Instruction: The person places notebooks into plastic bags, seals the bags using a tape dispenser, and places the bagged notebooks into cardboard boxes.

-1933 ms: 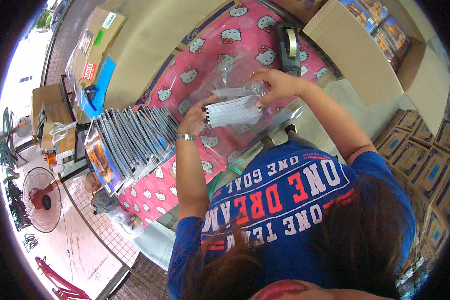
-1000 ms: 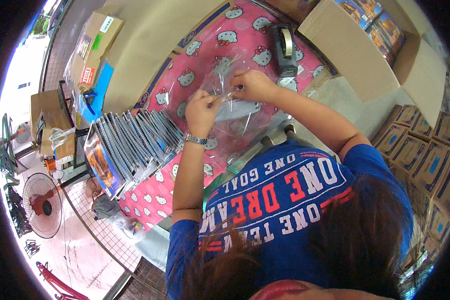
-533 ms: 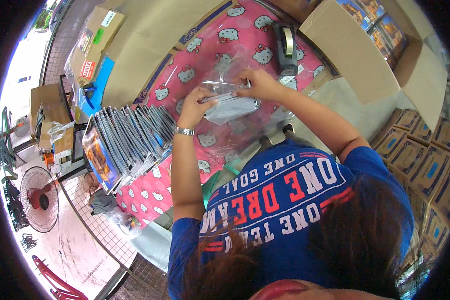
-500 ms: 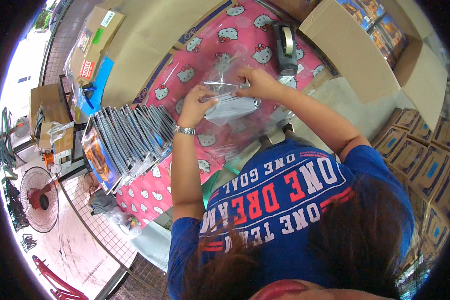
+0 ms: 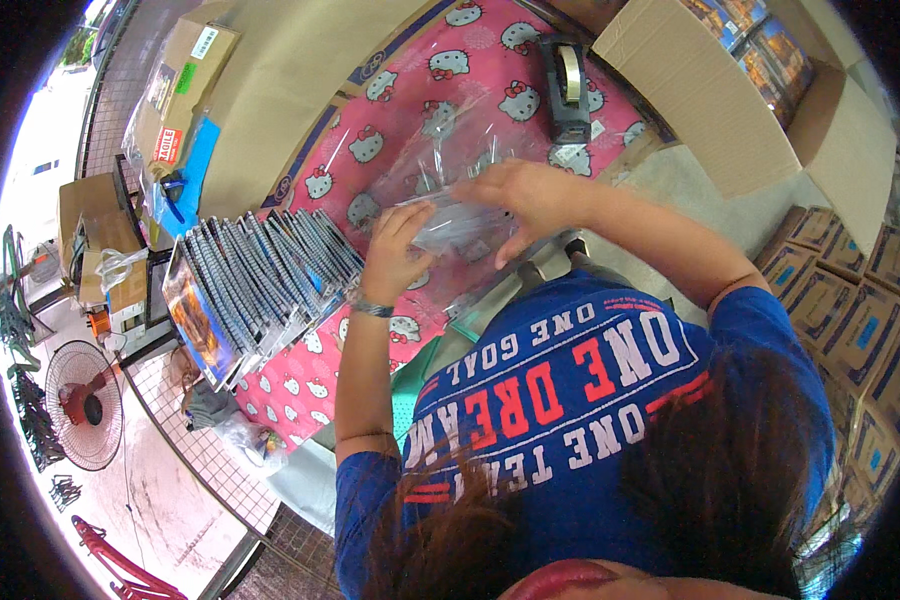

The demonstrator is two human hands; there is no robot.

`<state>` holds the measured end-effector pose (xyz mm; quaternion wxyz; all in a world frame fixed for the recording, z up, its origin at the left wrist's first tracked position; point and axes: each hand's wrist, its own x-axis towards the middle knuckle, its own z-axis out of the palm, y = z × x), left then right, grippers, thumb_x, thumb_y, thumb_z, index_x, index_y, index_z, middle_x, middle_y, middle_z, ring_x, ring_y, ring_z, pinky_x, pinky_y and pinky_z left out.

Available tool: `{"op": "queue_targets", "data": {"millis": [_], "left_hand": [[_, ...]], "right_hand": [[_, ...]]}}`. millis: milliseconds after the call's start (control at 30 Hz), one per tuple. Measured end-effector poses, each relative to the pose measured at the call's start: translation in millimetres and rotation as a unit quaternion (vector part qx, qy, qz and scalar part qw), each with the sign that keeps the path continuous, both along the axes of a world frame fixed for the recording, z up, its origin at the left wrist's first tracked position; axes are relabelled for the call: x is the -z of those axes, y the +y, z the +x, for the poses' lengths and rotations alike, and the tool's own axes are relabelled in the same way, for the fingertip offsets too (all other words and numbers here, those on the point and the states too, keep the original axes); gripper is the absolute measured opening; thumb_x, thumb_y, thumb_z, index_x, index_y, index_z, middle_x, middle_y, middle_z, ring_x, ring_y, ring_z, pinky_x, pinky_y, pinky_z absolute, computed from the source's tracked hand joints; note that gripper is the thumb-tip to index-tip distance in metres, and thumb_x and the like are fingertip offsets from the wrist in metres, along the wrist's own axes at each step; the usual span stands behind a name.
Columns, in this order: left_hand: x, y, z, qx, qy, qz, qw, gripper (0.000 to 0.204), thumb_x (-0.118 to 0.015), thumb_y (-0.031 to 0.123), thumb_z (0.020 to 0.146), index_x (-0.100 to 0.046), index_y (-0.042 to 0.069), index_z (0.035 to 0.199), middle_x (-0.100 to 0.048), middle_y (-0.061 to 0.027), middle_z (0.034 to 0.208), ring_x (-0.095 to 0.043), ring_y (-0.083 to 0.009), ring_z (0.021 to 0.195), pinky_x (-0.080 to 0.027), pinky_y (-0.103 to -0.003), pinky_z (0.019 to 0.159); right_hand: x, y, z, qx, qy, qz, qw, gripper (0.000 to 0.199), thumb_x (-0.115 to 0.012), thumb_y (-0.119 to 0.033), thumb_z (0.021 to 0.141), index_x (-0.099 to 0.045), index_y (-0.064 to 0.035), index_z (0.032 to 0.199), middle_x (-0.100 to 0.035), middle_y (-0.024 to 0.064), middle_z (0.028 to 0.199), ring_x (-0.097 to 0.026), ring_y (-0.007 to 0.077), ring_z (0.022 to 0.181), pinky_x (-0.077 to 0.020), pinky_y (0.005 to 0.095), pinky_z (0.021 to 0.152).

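Note:
A bundle of clear plastic bags (image 5: 455, 230) lies in front of me on a pink cartoon-patterned table cover (image 5: 365, 145), its shiny film catching the light. My left hand (image 5: 398, 250), with a metal watch at the wrist, rests at the bundle's left end, fingers over the film and thumb apart. Over the right end, my right hand (image 5: 532, 205) spreads its fingers across the plastic, thumb apart below. To the left of my left forearm, spiral-bound books (image 5: 265, 285) with picture covers lean in an overlapping stack.
A black tape dispenser (image 5: 567, 105) stands beyond my right hand. An open carton (image 5: 705, 110) with picture-covered packs is at the far right, above stacked brown boxes (image 5: 835, 320). Flattened cardboard (image 5: 280, 90) covers the far left; a fan (image 5: 85, 405) stands left.
My right hand's pinch on the plastic has loosened, and its fingers have spread over the bundle's right end. The left fingers have moved up along the left end. The white fanned edges now show less.

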<state>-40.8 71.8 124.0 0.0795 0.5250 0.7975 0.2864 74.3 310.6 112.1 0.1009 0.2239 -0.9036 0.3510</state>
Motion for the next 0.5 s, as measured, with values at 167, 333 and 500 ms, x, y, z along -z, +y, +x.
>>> {"op": "queue_targets", "data": {"millis": [167,333,500], "left_hand": [[18,4,-10,-0.025,0.045,0.010,0.999,0.026,-0.074,0.015,0.064,-0.069,0.010,0.089,-0.066,-0.0028,0.091,-0.058,-0.0232,0.086,-0.040,-0.034,0.076],[12,15,-6,-0.116,-0.021,-0.047,0.992,0.027,-0.075,0.019,0.066,-0.070,0.013,0.092,-0.067,-0.0027,0.080,-0.059,-0.0198,0.077,-0.037,-0.036,0.075],[-17,36,-9,-0.176,-0.051,-0.211,0.960,0.036,-0.079,0.017,0.062,-0.071,0.012,0.097,-0.066,-0.0042,0.076,-0.058,-0.0206,0.077,-0.040,-0.038,0.078]], "right_hand": [[15,-39,-5,0.156,-0.035,0.109,0.981,0.034,-0.069,-0.033,0.073,-0.066,-0.0090,0.096,-0.056,0.0087,0.087,-0.054,0.0247,0.089,-0.0380,0.0376,0.078],[4,-42,-11,0.283,-0.076,0.037,0.955,0.021,-0.067,-0.028,0.076,-0.070,-0.0086,0.082,-0.057,0.0081,0.086,-0.054,0.0257,0.088,-0.0398,0.0380,0.078],[69,54,1,0.545,-0.073,-0.253,0.796,0.029,-0.066,-0.032,0.080,-0.069,-0.0051,0.091,-0.064,0.0157,0.092,-0.059,0.0326,0.093,-0.0457,0.0417,0.082]]}}
